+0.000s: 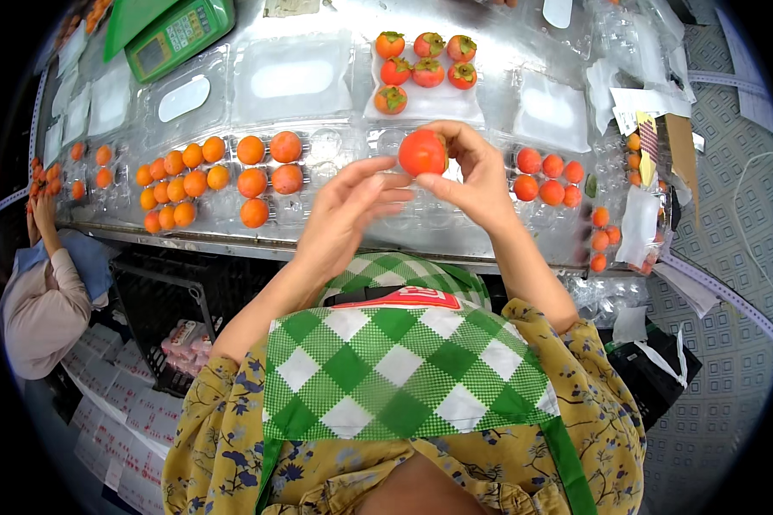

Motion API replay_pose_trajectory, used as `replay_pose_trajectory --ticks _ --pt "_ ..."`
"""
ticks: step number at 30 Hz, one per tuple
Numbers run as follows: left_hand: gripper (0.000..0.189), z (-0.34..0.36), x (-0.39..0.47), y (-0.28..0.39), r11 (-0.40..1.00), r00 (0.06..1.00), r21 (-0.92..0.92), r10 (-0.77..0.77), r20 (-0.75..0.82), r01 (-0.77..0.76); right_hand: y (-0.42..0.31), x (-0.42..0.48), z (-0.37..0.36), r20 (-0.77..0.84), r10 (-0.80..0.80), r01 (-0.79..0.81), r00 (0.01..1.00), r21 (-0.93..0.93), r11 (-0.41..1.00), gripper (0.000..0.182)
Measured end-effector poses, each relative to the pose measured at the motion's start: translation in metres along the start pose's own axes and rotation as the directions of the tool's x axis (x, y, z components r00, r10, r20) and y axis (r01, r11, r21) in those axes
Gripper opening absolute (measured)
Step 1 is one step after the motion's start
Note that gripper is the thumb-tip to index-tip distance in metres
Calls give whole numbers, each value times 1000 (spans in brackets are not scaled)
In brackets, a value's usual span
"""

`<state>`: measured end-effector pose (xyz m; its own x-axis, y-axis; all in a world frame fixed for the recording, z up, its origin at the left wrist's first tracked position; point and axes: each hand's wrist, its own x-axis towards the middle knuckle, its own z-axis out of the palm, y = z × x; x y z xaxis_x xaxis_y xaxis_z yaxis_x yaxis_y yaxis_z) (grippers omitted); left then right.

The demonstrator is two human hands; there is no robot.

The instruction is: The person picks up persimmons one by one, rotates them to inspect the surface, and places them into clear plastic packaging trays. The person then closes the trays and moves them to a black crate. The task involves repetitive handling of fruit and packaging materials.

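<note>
Between the fingers of my right hand is a red-orange persimmon, its smooth base turned to the left. My left hand is beside it with fingers spread and slightly blurred, holding nothing. Beneath both hands lies a clear plastic tray with round hollows, partly covered by them. Beyond it, several persimmons with green calyxes rest on a white foam-lined tray. Left of my left hand, a clear tray holds several orange persimmons. On the right, another tray holds several redder persimmons.
A green digital scale stands at the back left of the metal table. More persimmons fill trays further left. A co-worker reaches onto the table at far left. Black crates stand below the table edge.
</note>
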<state>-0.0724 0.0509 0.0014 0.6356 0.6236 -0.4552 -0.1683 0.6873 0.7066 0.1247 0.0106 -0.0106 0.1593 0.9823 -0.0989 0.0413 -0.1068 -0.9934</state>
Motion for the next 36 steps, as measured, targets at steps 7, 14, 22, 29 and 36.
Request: replay_pose_trajectory --ticks 7,14,22,29,36 --pt "41 20 7 -2 933 984 -312 -167 67 180 -12 -22 8 -23 -105 103 994 -73 992 51" --pt "34 32 -3 0 948 991 -304 -121 -61 97 -11 -31 7 53 -2 -6 999 148 989 48" --pt "43 35 -9 4 963 994 -265 -78 -73 56 -11 -35 17 76 2 -19 997 216 976 53" --pt "48 35 -12 -2 990 994 -106 93 -49 -98 -20 -38 17 45 40 -49 998 224 973 49" --pt "45 30 -12 -1 995 994 15 101 36 -102 -25 -38 13 85 187 -205 979 443 873 34"
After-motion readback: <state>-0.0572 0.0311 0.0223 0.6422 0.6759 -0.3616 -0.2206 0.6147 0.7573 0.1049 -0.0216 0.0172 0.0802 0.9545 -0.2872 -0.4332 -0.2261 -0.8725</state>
